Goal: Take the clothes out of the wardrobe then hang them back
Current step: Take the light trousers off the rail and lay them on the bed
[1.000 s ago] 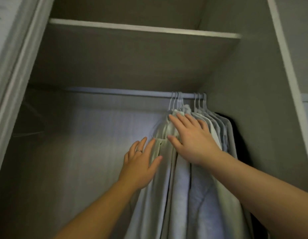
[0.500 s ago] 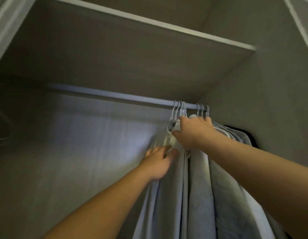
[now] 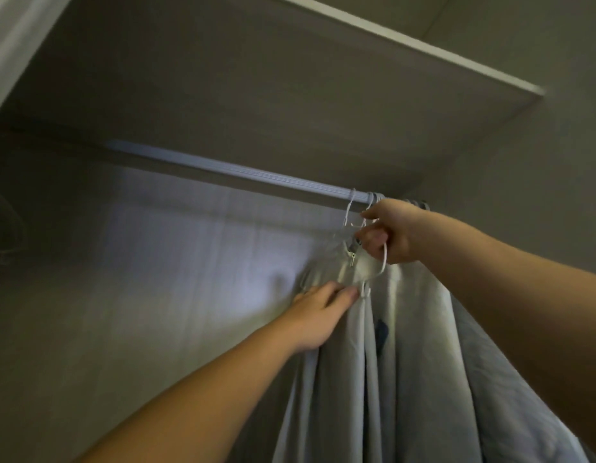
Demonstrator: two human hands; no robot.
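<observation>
pale grey clothes (image 3: 413,345) hang straight down, bunched at the right end of the wardrobe rail (image 3: 240,170). the right hand (image 3: 395,233) grips a white wire hanger (image 3: 385,259) just under the rail; the left hand (image 3: 318,315) rests, fingers fairly straight, on the cloth below.

Grey shelf board (image 3: 290,78) above a pale hanging rail (image 3: 223,169)

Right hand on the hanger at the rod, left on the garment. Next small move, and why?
Probably lift the white hanger up so its hook clears the rod. The right hand grips the hanger just under the rod, the left hand rests on the pale garment below, steadying it, and the hook appears looped over the rod.
</observation>
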